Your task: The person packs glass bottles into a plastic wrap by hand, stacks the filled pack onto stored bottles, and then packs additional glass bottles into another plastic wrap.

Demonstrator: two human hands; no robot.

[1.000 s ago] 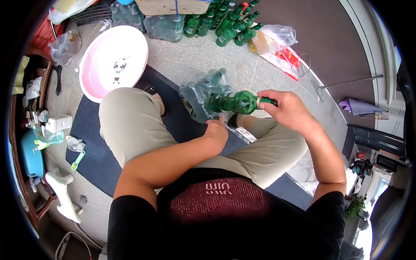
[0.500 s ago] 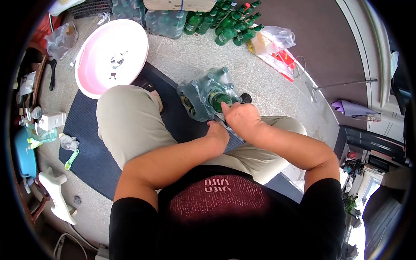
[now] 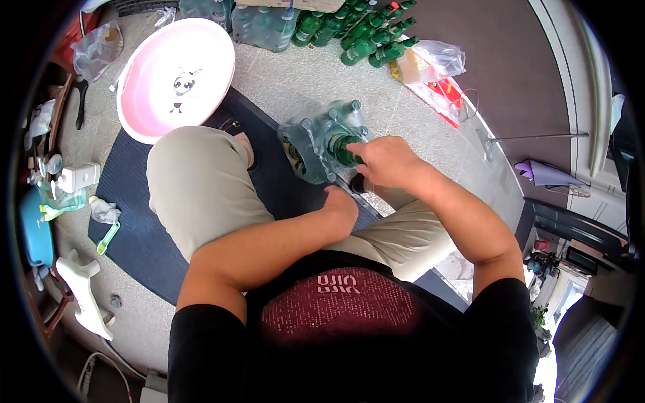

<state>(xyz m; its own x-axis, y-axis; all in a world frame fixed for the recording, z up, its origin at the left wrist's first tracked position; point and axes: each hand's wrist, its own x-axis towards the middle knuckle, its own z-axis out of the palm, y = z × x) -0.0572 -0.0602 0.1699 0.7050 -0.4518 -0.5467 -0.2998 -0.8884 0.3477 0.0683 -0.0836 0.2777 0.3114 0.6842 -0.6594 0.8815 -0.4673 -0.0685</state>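
A pack of green glass bottles in clear plastic wrap [image 3: 308, 153] lies on its side at the edge of a dark mat, between my feet. One green bottle [image 3: 340, 148] shows through a gap in the wrap. My right hand [image 3: 388, 161] is closed at the near end of that bottle, its fingertips against the green glass. Close to the pack's lower edge is my left hand [image 3: 340, 205], thumb side up; its other fingers are turned away from view, and I cannot tell whether it touches the wrap.
On the left stands a large pink basin [image 3: 225, 60]. Several loose green bottles [image 3: 359, 48] and more wrapped packs [image 3: 264, 28] are at the back. Plastic bags [image 3: 437, 59] lie beside them. A white stool [image 3: 80, 289] lies at the lower left on the floor by the ribbed mat [image 3: 144, 221].
My right hand has shifted up and right along the bottle, away from my left hand. My left hand has hardly moved. The view has tilted slightly.
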